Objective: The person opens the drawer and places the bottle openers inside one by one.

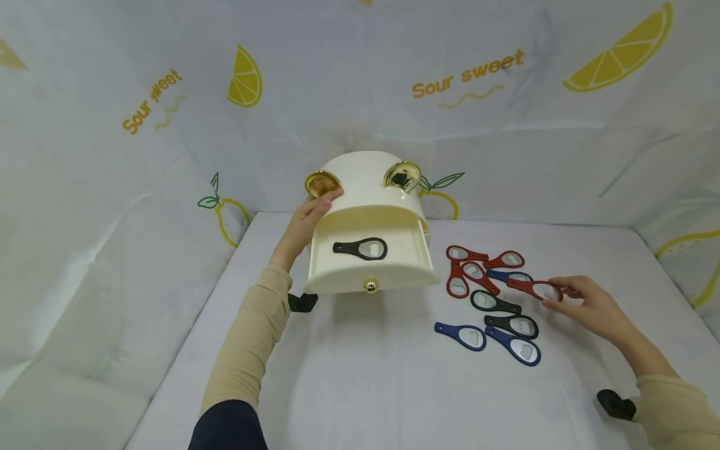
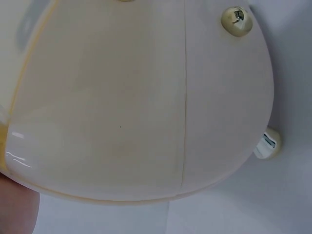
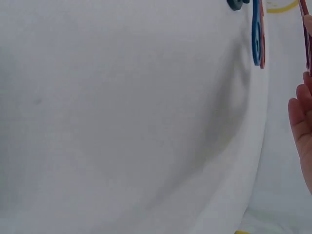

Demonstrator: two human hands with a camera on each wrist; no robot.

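Observation:
A cream drawer box [image 1: 365, 181] with gold discs on top stands toward the back with its drawer [image 1: 405, 275] pulled out. Inside the drawer lies a black bottle opener [image 1: 345, 248]. My left hand [image 1: 306, 225] holds the box at its left side, just below the left gold disc [image 1: 322, 182]; part of the fingers is hidden behind it. My right hand [image 1: 590, 306] pinches a red bottle opener [image 1: 525, 285] by its ring end, its handle pointing left over a blue opener [image 1: 500, 274]. The right wrist view catches the red opener [image 3: 306, 44] at its edge.
To the right of the drawer several bottle openers lie loosely grouped: red ones [image 1: 457, 286], black ones [image 1: 509, 324] and blue ones [image 1: 450, 330]. Behind the table [image 1: 360, 387] hangs a white cloth [image 1: 349, 81] with lemon prints.

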